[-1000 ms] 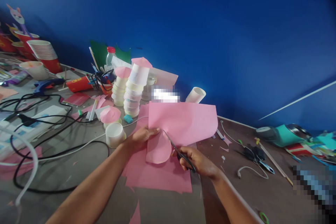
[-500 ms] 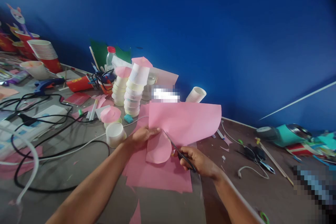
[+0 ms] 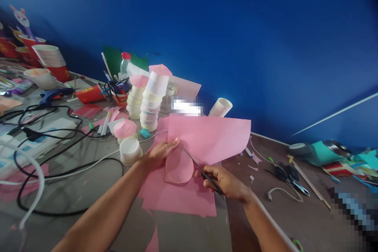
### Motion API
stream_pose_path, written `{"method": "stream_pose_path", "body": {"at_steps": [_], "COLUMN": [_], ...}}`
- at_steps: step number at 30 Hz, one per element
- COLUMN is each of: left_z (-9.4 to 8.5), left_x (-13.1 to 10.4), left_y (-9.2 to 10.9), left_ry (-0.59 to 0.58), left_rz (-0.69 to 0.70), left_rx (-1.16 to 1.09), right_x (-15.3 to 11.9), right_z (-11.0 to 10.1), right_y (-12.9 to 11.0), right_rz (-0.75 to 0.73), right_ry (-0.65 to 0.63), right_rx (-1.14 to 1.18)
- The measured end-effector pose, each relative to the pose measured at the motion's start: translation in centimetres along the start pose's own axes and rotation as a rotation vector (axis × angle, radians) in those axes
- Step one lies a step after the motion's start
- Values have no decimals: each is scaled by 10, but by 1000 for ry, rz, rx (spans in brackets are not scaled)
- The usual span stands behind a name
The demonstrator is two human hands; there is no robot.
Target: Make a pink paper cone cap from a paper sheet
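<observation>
My right hand [image 3: 217,181] is closed round the handles of dark scissors [image 3: 193,162], whose blades reach up and left onto a pink sheet [image 3: 209,138]. My left hand [image 3: 162,151] pinches the left edge of that sheet, thumb on top. Below the blades hangs a rounded, partly cut piece [image 3: 179,168] of the same pink paper. More pink sheets [image 3: 180,201] lie flat on the grey table beneath.
Left of the paper stand a white cup [image 3: 130,151] and stacked cups [image 3: 150,106] with pink paper tops. Black and white cables run across the left, near a power strip [image 3: 44,138]. Sticks [image 3: 310,181] and a teal object [image 3: 325,151] lie right.
The pink sheet's right end has shifted slightly right and down. The thumb of my left hand has risen a little. The scissors remain in nearly the same place.
</observation>
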State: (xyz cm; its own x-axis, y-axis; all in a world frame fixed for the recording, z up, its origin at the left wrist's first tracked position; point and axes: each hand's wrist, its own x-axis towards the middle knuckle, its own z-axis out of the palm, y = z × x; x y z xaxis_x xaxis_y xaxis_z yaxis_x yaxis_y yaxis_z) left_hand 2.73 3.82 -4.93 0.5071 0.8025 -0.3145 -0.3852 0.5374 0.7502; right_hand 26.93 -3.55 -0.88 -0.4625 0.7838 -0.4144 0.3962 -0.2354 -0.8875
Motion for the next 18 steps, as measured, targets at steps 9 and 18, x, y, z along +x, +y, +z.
{"method": "stream_pose_path", "body": {"at_steps": [9, 18], "left_z": [1, -2], "left_x": [1, 2], "left_y": [1, 0], "left_ry": [49, 70], "left_rz": [-3, -5], "left_rx": [65, 81], "right_x": [1, 0], "right_z": [-2, -1], "right_y": [2, 1], "right_rz": [-14, 1], "right_ry": [5, -2], "right_rx": [-33, -45]}}
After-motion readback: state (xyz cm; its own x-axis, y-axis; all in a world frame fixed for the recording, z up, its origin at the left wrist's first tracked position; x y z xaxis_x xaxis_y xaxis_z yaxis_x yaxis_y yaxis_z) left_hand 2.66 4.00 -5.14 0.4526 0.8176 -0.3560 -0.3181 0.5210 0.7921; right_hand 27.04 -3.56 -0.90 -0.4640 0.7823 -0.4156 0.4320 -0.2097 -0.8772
